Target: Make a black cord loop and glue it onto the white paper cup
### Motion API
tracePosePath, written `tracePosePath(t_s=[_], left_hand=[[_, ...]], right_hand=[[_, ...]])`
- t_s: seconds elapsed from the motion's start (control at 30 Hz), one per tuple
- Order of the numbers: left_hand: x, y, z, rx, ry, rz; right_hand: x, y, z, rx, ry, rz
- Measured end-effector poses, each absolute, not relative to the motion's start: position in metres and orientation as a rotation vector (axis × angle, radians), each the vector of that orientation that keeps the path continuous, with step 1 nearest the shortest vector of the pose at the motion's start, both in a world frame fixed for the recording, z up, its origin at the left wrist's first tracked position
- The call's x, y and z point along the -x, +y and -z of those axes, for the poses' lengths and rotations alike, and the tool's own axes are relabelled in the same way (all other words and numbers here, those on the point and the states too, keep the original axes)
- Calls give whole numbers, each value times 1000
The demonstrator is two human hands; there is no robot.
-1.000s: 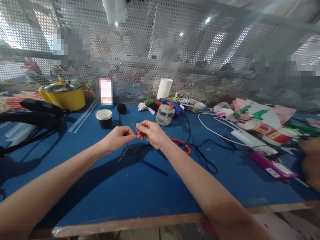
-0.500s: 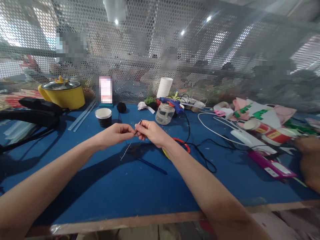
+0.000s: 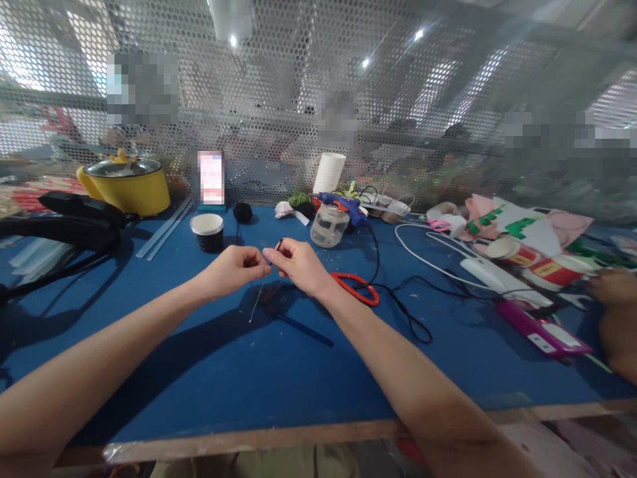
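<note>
Above the blue table [image 3: 239,385] my left hand [image 3: 233,269] and my right hand [image 3: 294,263] meet fingertip to fingertip. Both pinch a thin wire [image 3: 256,303] whose pale end hangs down toward the table. A short dark tip of it sticks up between my right fingers. Red-handled scissors [image 3: 354,288] lie just right of my right wrist.
A black paper cup [image 3: 207,232], black yarn ball [image 3: 242,212], clear jar [image 3: 328,226], blue glue gun [image 3: 343,206] and black cable [image 3: 398,302] lie behind. A yellow pot [image 3: 127,186] stands far left. White cable, paper cups and a magenta box [image 3: 542,328] sit right, by another person's hand [image 3: 614,292].
My hands have shifted slightly left and the hanging wire end has swung to a steeper angle. The red scissors show more fully beside my right wrist.
</note>
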State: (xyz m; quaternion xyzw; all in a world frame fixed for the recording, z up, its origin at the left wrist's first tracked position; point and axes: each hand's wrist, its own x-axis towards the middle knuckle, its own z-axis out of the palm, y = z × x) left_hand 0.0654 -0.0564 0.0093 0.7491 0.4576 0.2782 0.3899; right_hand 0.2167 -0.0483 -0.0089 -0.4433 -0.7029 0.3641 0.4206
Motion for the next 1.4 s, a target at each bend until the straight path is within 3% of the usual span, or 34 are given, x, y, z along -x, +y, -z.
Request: tracePosePath(t_s=[0.27,0.83,1.1,1.4], left_hand=[[-65,-58,-11,-1621,1040,-608],[-64,-55,-9,-1829,1112,-658],[-74,-69,-15,-1636,1096,-731],[-75,-82,-20,-1424,901,-718]], right_hand=[[-217,-47,9,884,-1666,-1336],[-217,-49,7,1112,-1798,-984],[-215,-23,11,1142,-1490,-1346],[-136,59,12,1389,-1786,-1178]])
